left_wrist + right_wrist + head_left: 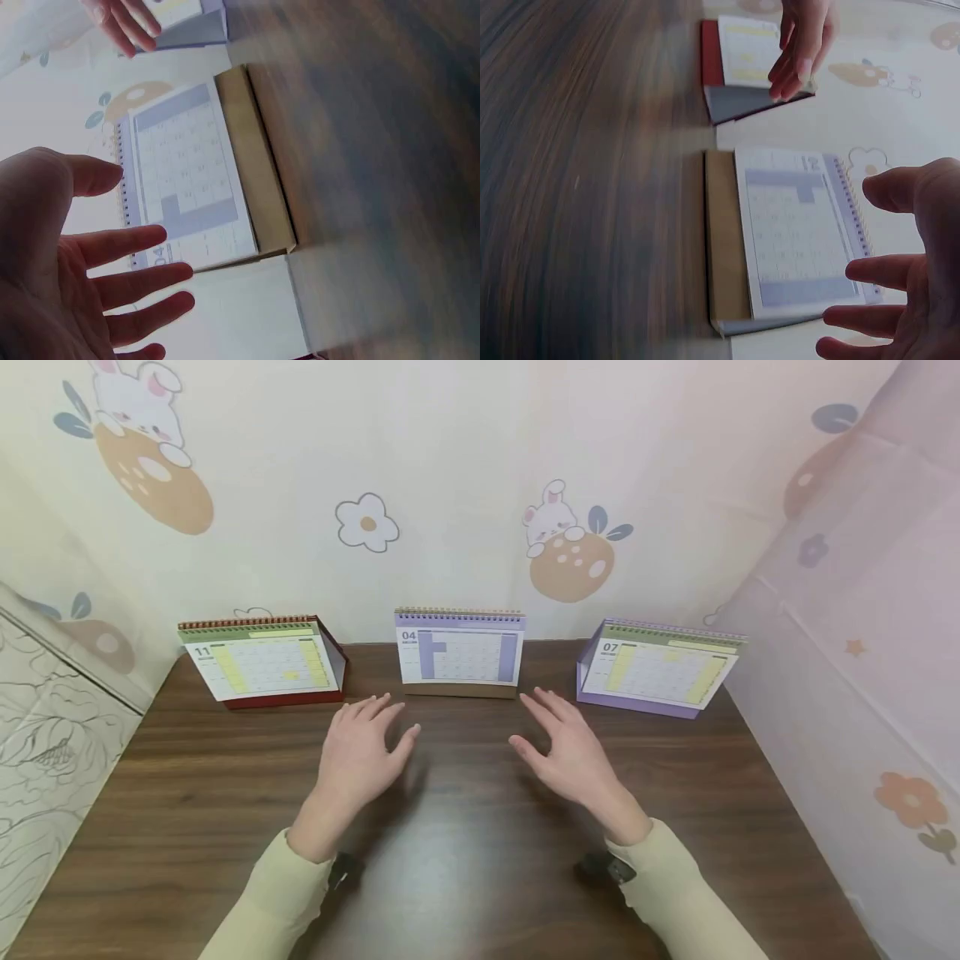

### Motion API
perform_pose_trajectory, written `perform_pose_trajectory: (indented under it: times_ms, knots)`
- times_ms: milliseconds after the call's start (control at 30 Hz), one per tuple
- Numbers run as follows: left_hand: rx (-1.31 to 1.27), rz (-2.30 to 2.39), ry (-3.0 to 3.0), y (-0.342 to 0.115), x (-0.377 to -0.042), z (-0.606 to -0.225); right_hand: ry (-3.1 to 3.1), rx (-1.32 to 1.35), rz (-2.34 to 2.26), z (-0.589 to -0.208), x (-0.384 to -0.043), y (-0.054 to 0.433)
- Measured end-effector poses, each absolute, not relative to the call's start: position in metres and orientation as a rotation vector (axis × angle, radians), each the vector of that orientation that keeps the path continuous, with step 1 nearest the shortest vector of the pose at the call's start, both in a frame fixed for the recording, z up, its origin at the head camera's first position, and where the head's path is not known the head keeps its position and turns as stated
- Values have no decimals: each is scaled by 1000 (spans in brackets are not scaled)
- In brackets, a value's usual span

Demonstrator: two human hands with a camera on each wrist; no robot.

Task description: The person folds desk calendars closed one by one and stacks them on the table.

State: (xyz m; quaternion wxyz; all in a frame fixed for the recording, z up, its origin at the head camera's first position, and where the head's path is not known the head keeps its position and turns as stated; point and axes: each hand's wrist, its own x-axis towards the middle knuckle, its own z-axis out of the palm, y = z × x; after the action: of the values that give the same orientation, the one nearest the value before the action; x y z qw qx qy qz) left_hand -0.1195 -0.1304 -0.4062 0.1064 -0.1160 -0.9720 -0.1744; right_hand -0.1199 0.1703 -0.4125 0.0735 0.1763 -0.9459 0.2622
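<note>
- Leaning back, probably for reading, across mid-frame: 11 calendar point(262, 662), 04 calendar point(471, 656), 07 calendar point(658, 670).
- Below: left hand point(360, 756), right hand point(572, 752), fingers extended, holding nothing.

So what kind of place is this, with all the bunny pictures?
Maybe a desk corner in a home, but I can't be sure. There's a wooden table, three desk calendars standing near its back edge, and a bunny-and-flower backdrop behind.

Calendar 11 point(266, 662) stands near the desk's point(450, 877) back left corner, calendar 04 point(465, 653) midway along the back edge, calendar 07 point(660, 667) near the back right corner. The left hand point(358, 753) and right hand point(566, 750), fingers extended, point toward that edge.
</note>
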Motion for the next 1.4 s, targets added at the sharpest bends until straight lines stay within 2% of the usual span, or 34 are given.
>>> perform_pose_trajectory:
  times_ms: [500, 767, 1100, 1400]
  knots:
    - [-109, -783, -2800, -187, -121, -397, -2850, 686, 967, -409, -129, 105]
    - [16, -739, -2700, -222, -125, -397, -2849, 771, 921, -408, -146, 67]
    - [324, -801, -2587, -261, -131, -397, -2774, 847, 955, -402, -164, 11]
    - [552, -864, -2326, -275, -145, -401, -2804, 866, 838, -387, -181, -34]
